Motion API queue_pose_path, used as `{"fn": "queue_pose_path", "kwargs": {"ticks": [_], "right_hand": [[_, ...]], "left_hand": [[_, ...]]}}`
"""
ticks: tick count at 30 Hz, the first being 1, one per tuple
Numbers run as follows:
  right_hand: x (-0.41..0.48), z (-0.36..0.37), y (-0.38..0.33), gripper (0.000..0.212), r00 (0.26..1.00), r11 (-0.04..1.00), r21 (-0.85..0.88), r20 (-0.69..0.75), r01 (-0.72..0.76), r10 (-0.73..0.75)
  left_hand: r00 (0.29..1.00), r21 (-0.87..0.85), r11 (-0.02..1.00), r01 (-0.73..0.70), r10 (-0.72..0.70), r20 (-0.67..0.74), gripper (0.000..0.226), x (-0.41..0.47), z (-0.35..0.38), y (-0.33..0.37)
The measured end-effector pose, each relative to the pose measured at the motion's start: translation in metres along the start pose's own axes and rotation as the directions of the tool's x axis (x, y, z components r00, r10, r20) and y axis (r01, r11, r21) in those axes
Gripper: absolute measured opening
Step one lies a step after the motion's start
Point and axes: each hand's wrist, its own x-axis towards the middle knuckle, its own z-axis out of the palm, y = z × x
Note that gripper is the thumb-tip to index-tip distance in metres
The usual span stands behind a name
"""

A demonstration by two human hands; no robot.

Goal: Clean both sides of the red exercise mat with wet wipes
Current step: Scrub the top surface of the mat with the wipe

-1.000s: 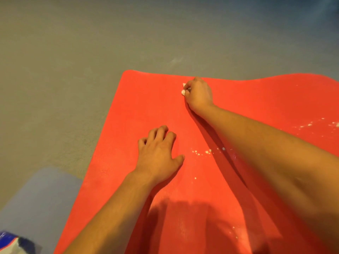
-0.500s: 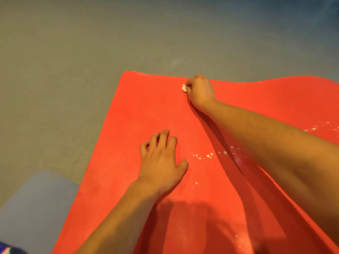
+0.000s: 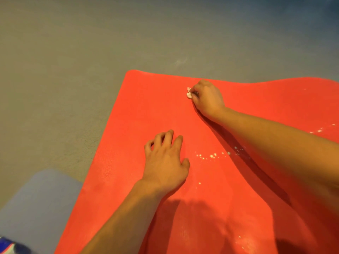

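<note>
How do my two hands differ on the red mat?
The left hand rests on the mat with fingers spread, holding nothing; the right hand is curled round a white wipe. The left hand sits nearer the camera; the right hand reaches near the far edge. Both touch the mat.

On floor point(image 3: 73, 43): exercise mat point(image 3: 128, 125), centre to right. On mat, mid-left: left hand point(image 3: 165, 162). Behind and right of it, near far edge: right hand point(image 3: 207, 99), wipe point(image 3: 189, 93) in grip, touching mat. Right of left hand: specks point(image 3: 211, 155). Left of mat, nearest corner: packet point(image 3: 9, 247).
</note>
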Motion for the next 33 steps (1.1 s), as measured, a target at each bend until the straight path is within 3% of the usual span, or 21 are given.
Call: {"fn": "queue_pose_path", "kwargs": {"ticks": [3, 7, 11, 17, 23, 29, 33], "right_hand": [[0.042, 0.007, 0.007, 0.022, 0.994, 0.992, -0.071, 0.029, -0.106, 0.109], [0.079, 0.012, 0.011, 0.023, 0.987, 0.979, -0.185, 0.114, -0.088, 0.110], [0.062, 0.007, 0.009, 0.021, 0.986, 0.985, -0.129, 0.110, -0.115, 0.129], [-0.034, -0.018, -0.020, 0.019, 0.997, 0.998, -0.021, 0.057, 0.052, -0.050], [-0.095, -0.035, -0.038, 0.014, 0.978, 0.984, 0.057, 0.115, 0.168, -0.173], [-0.038, -0.018, -0.023, 0.012, 0.995, 0.997, -0.076, 0.098, 0.002, 0.005], [-0.057, -0.022, -0.037, 0.012, 0.994, 0.997, -0.020, 0.085, -0.072, 0.074]], "left_hand": [[1.000, -0.005, 1.000, 0.000, 0.000, -0.006, 0.069, 0.001, 0.000, -0.002], [1.000, -0.010, 1.000, 0.000, 0.000, -0.002, 0.069, 0.003, 0.001, -0.003], [1.000, -0.002, 1.000, 0.008, -0.008, 0.015, 0.070, 0.004, 0.000, -0.003], [0.999, 0.021, 1.000, 0.001, -0.002, 0.051, 0.071, 0.004, -0.002, -0.003], [0.998, -0.009, 1.000, 0.004, -0.004, 0.066, 0.071, 0.004, -0.001, -0.004], [0.999, -0.030, 1.000, 0.005, -0.003, 0.051, 0.072, 0.005, 0.001, -0.009], [0.997, -0.056, 0.998, 0.008, -0.003, 0.078, 0.076, 0.006, -0.003, -0.011]]}}
